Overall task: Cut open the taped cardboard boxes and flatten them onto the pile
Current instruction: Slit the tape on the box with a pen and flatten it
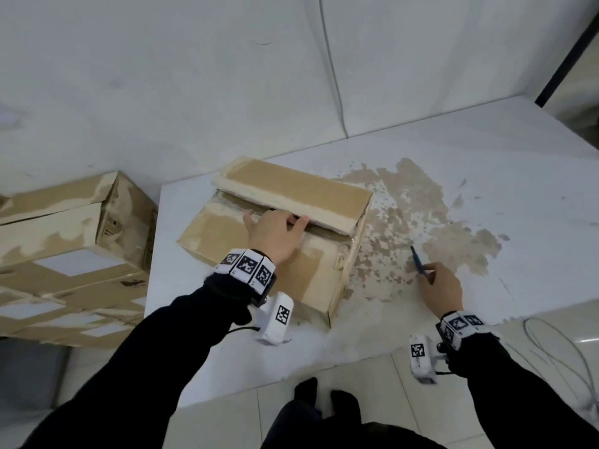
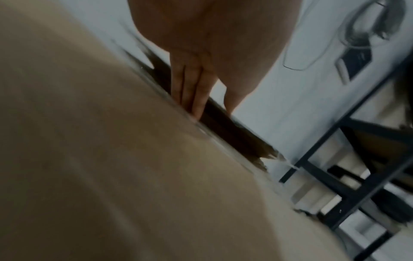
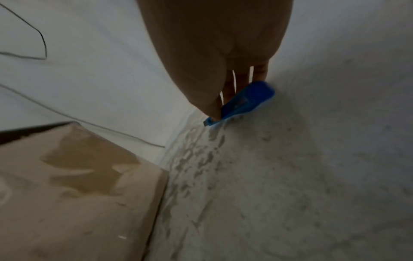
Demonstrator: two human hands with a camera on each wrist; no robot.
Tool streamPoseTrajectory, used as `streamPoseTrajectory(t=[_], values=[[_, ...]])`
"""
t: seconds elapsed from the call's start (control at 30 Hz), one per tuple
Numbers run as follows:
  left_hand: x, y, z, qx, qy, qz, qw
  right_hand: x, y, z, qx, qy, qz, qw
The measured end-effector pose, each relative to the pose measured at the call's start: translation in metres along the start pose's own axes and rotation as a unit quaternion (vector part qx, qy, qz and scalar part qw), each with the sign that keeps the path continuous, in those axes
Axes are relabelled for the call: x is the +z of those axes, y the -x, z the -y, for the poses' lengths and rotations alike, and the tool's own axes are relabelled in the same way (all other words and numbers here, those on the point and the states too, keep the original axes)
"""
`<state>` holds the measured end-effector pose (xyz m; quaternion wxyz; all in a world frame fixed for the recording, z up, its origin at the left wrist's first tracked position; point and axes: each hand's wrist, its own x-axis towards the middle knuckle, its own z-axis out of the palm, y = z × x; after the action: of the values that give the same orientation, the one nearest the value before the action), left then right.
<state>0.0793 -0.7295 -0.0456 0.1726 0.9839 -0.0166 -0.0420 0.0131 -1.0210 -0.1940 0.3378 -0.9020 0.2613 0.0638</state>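
Cardboard box (image 1: 285,228) lies on the white table (image 1: 486,157), left of centre, top seam split into a dark gap. My left hand (image 1: 275,234) rests on the near flap, fingers (image 2: 190,88) straight, tips dipped into the gap. My right hand (image 1: 442,288), right of the box, pinches a blue cutter (image 3: 243,102) against the table's worn patch. More boxes (image 1: 71,254) are stacked at far left.

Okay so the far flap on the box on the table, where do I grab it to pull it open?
Take the far flap by its free long edge along the open center seam, coming from the near side. That edge is already raised off the box, and the left hand has fingers reaching into the gap there.
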Motion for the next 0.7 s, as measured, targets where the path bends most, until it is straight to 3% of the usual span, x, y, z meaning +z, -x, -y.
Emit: streamPoseTrajectory(t=[0.07, 0.13, 0.23, 0.3, 0.43, 0.53, 0.6, 0.7], values=[[-0.008, -0.002, 0.005, 0.052, -0.049, 0.041, 0.997, 0.0, 0.01, 0.011, -0.064, 0.025, -0.054, 0.996], [-0.02, -0.004, 0.004, 0.091, -0.073, 0.026, 0.993, -0.008, 0.033, 0.041, -0.236, -0.038, -0.109, 0.965], [-0.04, -0.003, -0.001, 0.123, -0.084, 0.006, 0.989, -0.015, 0.071, 0.101, -0.472, -0.074, -0.048, 0.877], [-0.057, 0.006, -0.003, 0.128, -0.074, 0.015, 0.989, -0.011, 0.071, 0.12, -0.529, -0.034, -0.016, 0.848], [-0.1, 0.04, 0.006, 0.137, -0.092, -0.005, 0.986, -0.031, 0.036, 0.141, -0.502, 0.015, -0.014, 0.864], [-0.126, 0.069, 0.019, 0.104, -0.078, 0.132, 0.983, -0.052, 0.0, 0.171, -0.428, 0.033, 0.011, 0.903], [-0.128, 0.082, 0.03, 0.08, -0.084, 0.238, 0.964, -0.058, -0.025, 0.191, -0.355, 0.097, 0.086, 0.926], [-0.098, 0.09, 0.054, 0.087, -0.147, 0.301, 0.938, -0.056, -0.04, 0.208, -0.288, 0.187, 0.219, 0.913]])
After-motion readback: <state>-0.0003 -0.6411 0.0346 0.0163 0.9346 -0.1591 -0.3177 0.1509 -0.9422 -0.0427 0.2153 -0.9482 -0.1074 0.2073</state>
